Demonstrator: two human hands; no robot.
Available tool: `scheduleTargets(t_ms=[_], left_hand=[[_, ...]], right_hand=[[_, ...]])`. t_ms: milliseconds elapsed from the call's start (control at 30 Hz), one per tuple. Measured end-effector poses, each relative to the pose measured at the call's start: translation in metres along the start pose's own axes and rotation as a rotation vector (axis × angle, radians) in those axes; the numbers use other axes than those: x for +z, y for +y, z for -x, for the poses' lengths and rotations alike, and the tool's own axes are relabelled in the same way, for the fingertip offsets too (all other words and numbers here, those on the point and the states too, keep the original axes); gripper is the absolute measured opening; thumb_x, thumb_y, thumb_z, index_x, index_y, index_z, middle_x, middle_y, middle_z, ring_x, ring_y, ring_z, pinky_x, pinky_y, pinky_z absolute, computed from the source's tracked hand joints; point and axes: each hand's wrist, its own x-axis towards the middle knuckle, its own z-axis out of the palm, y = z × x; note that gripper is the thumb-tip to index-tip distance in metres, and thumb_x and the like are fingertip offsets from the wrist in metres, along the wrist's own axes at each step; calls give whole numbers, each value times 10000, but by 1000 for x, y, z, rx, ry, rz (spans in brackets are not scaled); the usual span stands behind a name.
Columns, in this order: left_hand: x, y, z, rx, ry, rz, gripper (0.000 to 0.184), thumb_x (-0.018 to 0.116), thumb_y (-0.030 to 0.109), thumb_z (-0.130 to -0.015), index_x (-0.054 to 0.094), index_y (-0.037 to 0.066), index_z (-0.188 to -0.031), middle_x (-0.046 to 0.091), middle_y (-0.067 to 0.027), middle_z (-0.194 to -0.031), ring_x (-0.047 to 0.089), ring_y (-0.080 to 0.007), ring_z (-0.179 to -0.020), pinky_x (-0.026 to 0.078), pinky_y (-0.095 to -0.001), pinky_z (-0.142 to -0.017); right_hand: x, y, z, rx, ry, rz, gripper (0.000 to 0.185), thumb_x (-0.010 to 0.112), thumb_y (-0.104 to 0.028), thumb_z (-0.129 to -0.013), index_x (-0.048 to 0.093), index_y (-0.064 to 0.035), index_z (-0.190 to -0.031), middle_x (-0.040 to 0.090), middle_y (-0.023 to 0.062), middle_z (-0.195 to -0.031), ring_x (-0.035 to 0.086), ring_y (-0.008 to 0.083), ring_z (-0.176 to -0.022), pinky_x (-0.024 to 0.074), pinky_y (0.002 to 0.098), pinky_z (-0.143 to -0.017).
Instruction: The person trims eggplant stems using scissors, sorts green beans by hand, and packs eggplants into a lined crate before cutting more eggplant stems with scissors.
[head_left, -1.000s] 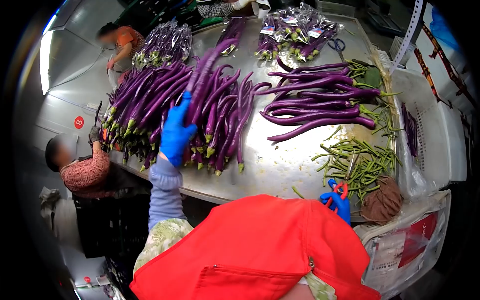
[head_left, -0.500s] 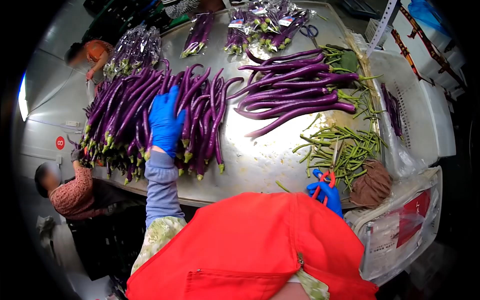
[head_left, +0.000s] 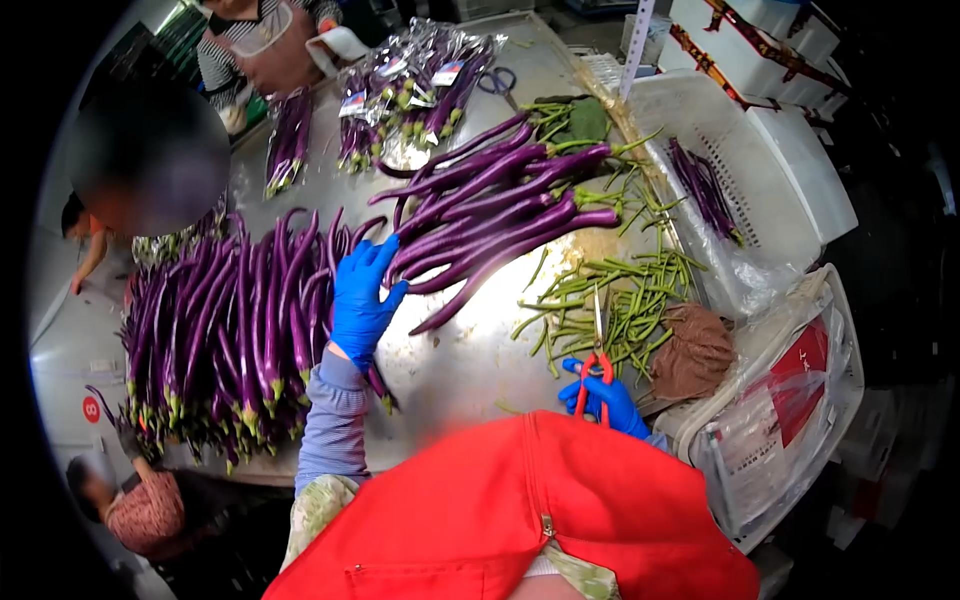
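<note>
Holding scissors [head_left: 597, 362] is the right hand [head_left: 614, 403]; a sign [head_left: 92, 409] reads "8"

Blue gloves [head_left: 362, 308] are worn over the fingers [head_left: 383, 257]. Behind them, a blue-grey sleeve [head_left: 334, 412] is worn, then leafy green-and-white cloth [head_left: 318, 505]. Farther back, a red top [head_left: 445, 510] is closed by a zip [head_left: 547, 526].

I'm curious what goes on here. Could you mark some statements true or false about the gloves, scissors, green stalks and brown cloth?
1. The right hand holds red-handled scissors. True.
2. The left hand wears a red glove. False: its glove is blue.
3. The loose green stalks are heaped inside a white basket. False: they lie on the metal table.
4. The brown cloth is beside the stalks. True.
</note>
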Motion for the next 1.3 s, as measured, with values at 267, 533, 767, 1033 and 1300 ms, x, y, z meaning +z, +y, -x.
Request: scheduleTargets(t_ms=[267,533,767,1033,1300], left_hand=[[100,-30,-155,131,-32,391,650,668,293,-831,403,36,-1366,484,-207,-1254,477,-355,-1155,388,-382,-972],[204,-77,-246,-483,-621,1009,900,759,302,-782,221,47,-1457,497,-213,-1314,541,-234,-1117,454,-334,-920],[181,-66,-244,-655,-790,1011,454,745,303,-794,626,-44,-1062,684,-99,-874,645,-166,-757,509,-288,-749],[155,-78,-223,-614,-905,1107,534,717,305,-821,558,-24,-1210,643,-81,-1065,592,-125,-944,466,-268,-853],[165,-39,-219,-230,-696,779,838,857,145,-633,421,-38,-1325,581,-139,-1209,556,-184,-1064,420,-305,-974]], right_hand=[[-5,1,-3,61,15,-10,533,533,-261,-914,393,-19,-1368,660,116,-1005,620,167,-872,480,309,-816],[-2,-5,-4,122,16,-144,535,534,-220,-930,344,-5,-1381,650,176,-987,630,190,-851,489,309,-799],[-1,-7,2,80,-33,-203,516,513,-189,-938,335,-3,-1385,656,154,-1004,629,171,-898,470,280,-836],[5,-19,5,97,-14,-208,523,519,-178,-924,346,2,-1384,657,149,-997,621,163,-916,467,290,-857],[-7,-2,-4,96,-59,-219,516,507,-181,-933,344,8,-1385,653,146,-1021,613,168,-937,461,304,-870]])
